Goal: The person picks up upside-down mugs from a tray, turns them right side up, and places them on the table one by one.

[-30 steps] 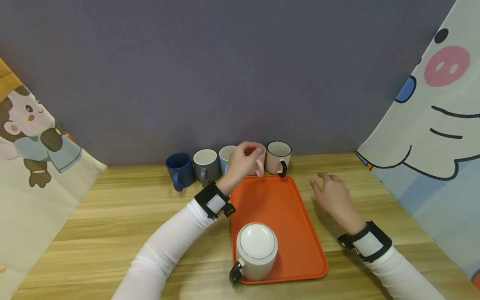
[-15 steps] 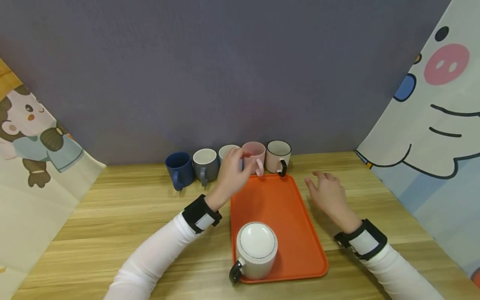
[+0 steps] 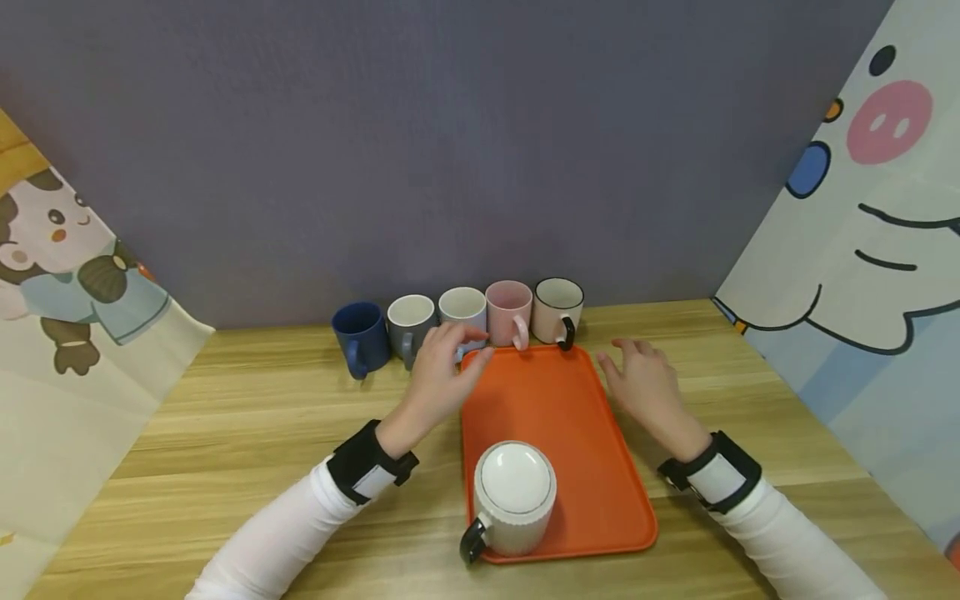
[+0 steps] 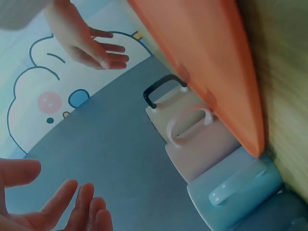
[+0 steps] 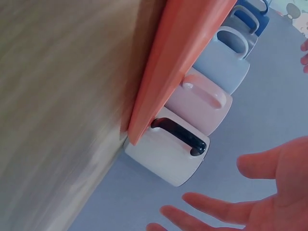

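Observation:
My left hand (image 3: pixel 435 375) hovers with loosely bent fingers over the tray's far left corner, in front of a light blue mug (image 3: pixel 461 307), holding nothing. My right hand (image 3: pixel 647 392), also holding nothing, is past the tray's right edge with its fingers spread; the right wrist view shows its thumb apart from the fingers. A pink mug (image 3: pixel 504 323) and a white mug with black rim and handle (image 3: pixel 550 325) continue the row to the right. On the orange tray (image 3: pixel 562 417) a white mug with a black handle (image 3: pixel 514 504) stands upside down at the near left corner.
A dark blue mug (image 3: pixel 363 342) and a grey mug (image 3: pixel 422 329) make up the row's left end, against the grey wall panel (image 3: pixel 480 150). All row handles face the person. Printed cloths (image 3: pixel 847 275) flank the wooden table (image 3: pixel 262 433).
My left hand has drawn back from the pink mug, moving left and toward the person, and its fingers have spread. My right hand has shifted slightly left. The mugs stay put.

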Demonstrator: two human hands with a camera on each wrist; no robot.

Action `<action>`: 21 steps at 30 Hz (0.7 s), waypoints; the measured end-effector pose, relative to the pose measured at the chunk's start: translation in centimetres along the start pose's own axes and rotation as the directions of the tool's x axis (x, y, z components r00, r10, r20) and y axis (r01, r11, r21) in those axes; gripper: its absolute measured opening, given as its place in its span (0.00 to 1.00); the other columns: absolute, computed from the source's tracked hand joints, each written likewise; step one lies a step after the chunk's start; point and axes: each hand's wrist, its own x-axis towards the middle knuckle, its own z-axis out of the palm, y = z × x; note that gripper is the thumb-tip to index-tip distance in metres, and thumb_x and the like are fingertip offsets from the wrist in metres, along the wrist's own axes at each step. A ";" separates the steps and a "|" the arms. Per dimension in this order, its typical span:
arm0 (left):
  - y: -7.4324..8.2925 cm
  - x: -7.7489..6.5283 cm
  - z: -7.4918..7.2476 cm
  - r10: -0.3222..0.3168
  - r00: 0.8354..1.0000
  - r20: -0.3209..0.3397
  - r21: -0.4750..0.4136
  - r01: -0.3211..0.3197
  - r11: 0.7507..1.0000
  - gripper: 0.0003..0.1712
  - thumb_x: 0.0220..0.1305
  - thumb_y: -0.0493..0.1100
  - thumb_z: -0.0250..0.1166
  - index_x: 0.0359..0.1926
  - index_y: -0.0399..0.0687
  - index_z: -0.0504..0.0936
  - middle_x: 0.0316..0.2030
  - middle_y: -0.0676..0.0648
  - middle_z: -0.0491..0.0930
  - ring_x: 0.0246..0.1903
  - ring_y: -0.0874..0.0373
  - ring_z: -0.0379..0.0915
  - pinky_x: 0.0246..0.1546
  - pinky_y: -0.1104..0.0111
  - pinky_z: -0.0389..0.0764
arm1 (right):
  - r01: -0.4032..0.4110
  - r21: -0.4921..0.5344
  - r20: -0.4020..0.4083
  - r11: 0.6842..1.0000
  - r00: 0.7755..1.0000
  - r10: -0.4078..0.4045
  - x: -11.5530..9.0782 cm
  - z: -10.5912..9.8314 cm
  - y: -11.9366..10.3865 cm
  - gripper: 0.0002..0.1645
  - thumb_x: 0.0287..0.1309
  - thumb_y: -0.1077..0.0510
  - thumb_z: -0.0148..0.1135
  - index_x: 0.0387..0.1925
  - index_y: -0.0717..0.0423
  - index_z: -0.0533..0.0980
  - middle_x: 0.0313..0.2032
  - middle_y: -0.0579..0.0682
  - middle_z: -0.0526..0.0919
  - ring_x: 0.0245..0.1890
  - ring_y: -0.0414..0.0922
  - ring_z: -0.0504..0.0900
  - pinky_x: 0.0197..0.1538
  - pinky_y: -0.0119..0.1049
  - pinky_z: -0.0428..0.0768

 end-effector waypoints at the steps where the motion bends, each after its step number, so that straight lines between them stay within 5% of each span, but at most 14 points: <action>1: 0.0 -0.3 -0.2 -0.006 1.000 0.004 0.000 0.006 1.000 0.11 0.61 0.42 0.64 0.42 0.41 0.80 0.39 0.44 0.79 0.40 0.50 0.70 0.42 0.60 0.70 | 0.004 0.000 -0.001 1.000 1.000 -0.004 0.0 0.0 -0.1 0.29 0.67 0.47 0.50 0.56 0.68 0.71 0.53 0.74 0.72 0.49 0.73 0.71 0.45 0.66 0.72; 12: 0.3 -2.9 -0.8 -0.072 0.996 0.051 -0.011 0.072 0.997 0.10 0.61 0.43 0.65 0.42 0.44 0.82 0.39 0.46 0.81 0.42 0.52 0.72 0.44 0.60 0.73 | 0.068 -0.011 -0.028 0.998 0.997 -0.068 0.2 0.3 -1.3 0.27 0.67 0.47 0.51 0.53 0.67 0.73 0.50 0.73 0.75 0.47 0.72 0.74 0.43 0.64 0.74; 21: 1.0 -4.5 -1.1 -0.047 0.995 0.089 -0.045 0.052 0.998 0.09 0.59 0.43 0.67 0.39 0.46 0.82 0.37 0.51 0.80 0.40 0.58 0.73 0.43 0.60 0.75 | 0.106 0.012 -0.036 0.994 0.994 -0.106 0.2 0.3 -2.7 0.26 0.65 0.48 0.54 0.53 0.67 0.73 0.49 0.72 0.76 0.47 0.70 0.75 0.45 0.63 0.74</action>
